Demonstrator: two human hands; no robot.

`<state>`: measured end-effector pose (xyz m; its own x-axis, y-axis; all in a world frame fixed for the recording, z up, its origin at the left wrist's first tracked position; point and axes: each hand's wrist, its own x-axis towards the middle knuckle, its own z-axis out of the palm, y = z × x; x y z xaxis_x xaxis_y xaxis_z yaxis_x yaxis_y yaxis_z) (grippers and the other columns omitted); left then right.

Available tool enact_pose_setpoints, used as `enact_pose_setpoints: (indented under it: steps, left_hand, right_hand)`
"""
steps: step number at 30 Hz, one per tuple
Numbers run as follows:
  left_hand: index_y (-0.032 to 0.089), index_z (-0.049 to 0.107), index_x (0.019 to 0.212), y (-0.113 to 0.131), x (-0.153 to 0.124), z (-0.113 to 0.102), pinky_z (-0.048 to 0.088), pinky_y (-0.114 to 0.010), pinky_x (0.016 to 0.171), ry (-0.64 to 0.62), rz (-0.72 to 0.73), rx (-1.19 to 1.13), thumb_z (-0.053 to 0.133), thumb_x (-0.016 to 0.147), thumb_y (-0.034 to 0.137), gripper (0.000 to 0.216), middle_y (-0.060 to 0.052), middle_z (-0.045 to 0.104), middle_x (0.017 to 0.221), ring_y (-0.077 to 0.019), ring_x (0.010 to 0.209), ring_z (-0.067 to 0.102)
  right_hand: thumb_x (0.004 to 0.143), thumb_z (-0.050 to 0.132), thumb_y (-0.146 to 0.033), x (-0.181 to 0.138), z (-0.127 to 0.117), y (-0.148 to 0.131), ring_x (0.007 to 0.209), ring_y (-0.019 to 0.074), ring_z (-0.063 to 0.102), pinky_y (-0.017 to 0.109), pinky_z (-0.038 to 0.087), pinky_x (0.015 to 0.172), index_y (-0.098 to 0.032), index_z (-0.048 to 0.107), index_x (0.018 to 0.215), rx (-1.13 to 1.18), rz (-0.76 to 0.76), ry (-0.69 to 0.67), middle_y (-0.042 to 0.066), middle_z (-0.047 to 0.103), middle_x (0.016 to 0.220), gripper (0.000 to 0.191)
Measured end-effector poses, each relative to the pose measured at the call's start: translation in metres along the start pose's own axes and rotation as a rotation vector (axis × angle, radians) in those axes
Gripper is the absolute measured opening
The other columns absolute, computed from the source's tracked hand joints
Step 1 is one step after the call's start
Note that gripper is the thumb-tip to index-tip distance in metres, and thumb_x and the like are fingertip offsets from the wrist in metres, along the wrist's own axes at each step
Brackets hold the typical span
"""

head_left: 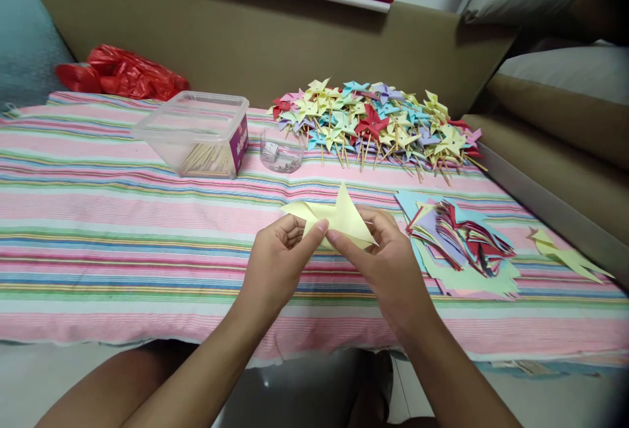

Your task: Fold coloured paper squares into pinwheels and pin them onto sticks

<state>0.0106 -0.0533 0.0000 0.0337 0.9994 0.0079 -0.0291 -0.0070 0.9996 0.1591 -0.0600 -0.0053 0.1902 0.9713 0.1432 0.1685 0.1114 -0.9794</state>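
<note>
A pale yellow paper pinwheel [344, 215] is held up between both hands over the striped cloth, its corners partly folded toward the middle. My left hand [280, 254] grips its left side, thumb pressed near the centre and fingers curled behind. On the other side, my right hand [386, 254] pinches the paper with its thumb beside the left thumb. The fingers behind the paper are partly hidden. To the right of my right hand lies a stack of cut coloured paper sheets [452, 244], with red, purple, blue and green layers.
A clear plastic box [196, 116] holds wooden sticks [209, 159]. Beside it stands a small clear container [281, 153] with small metal pieces. Many finished pinwheels [373, 123] are heaped at the back. A red plastic bag [128, 74] lies back left; yellow-green paper [565, 254] lies far right.
</note>
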Motion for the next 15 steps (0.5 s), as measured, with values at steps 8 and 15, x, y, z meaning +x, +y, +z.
enact_pose_setpoints:
  steps: [8, 15]
  left_hand:
    - [0.019, 0.052, 0.063, 0.0, 0.005, -0.011, 0.023, -0.026, 0.051, -0.135, 0.047, 0.181, 0.071, 0.085, 0.046, 0.041, 0.005, 0.039, 0.059, -0.0103, 0.055, 0.034]
    - [0.021, 0.067, 0.107, 0.004, 0.004, -0.008, 0.051, -0.03, 0.089, -0.173, -0.065, -0.226, 0.08, 0.081, 0.037, 0.033, -0.004, 0.073, 0.101, -0.0188, 0.097, 0.068]
  right_hand:
    - [0.079, 0.08, -0.044, 0.0, -0.007, 0.0, 0.104, 0.0289, 0.069, 0.04, 0.053, 0.087, -0.022, 0.078, 0.102, 0.128, 0.166, -0.211, 0.008, 0.073, 0.116, 0.032]
    - [0.08, 0.081, -0.037, -0.002, 0.003, -0.005, 0.107, 0.0257, 0.068, 0.039, 0.05, 0.096, -0.024, 0.078, 0.102, 0.522, 0.211, -0.111, 0.004, 0.077, 0.107, 0.025]
